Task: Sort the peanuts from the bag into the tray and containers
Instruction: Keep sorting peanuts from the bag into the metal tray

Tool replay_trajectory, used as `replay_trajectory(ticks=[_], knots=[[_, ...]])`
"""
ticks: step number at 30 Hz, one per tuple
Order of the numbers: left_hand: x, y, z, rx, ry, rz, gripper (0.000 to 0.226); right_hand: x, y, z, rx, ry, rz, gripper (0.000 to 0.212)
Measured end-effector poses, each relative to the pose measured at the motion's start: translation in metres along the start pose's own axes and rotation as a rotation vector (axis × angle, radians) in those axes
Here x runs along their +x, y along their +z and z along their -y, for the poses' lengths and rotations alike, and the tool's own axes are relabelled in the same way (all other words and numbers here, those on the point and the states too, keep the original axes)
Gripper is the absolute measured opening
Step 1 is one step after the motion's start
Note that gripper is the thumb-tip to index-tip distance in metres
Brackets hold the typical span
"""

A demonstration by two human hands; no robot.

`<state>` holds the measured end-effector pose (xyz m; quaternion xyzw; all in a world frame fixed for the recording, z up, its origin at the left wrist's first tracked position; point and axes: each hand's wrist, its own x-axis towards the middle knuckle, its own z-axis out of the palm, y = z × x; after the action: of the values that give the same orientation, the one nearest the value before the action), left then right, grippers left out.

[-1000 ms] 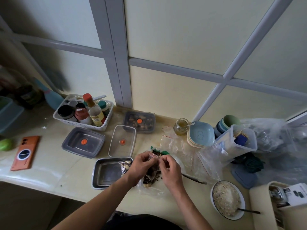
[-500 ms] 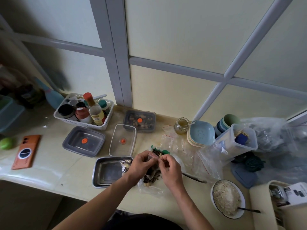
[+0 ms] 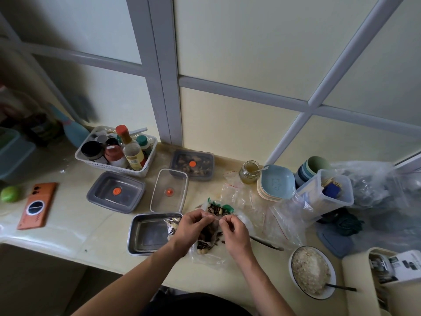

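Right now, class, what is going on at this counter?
A person's left hand and right hand both pinch the top of a clear bag of nuts lying on the counter, seemingly opening it. The bag's left side overlaps the tray, whose visible floor is bare. Behind it sit a clear container and a grey container, each showing only an orange dot.

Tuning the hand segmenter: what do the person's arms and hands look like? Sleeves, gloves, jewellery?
Left hand and right hand are bare: no gloves, no rings visible on the fingers. Both arms are uncovered down to the frame edge, with no sleeves and no watch or band at either wrist. A dark garment shows below.
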<state>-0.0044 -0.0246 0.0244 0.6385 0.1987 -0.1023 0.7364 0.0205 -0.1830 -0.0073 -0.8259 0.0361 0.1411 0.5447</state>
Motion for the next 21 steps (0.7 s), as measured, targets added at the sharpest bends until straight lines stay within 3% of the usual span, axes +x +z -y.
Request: replay_trajectory(ticks=[14,21], knots=[[0.005,-0.001,0.016,-0.004,-0.047,-0.065,0.026,-0.001,0.002,-0.001,0.065,0.022,0.017,0.009],[0.005,-0.009,0.023,0.029,-0.011,-0.015,0.009,0.002,0.016,0.002,-0.08,-0.04,0.011,0.016]])
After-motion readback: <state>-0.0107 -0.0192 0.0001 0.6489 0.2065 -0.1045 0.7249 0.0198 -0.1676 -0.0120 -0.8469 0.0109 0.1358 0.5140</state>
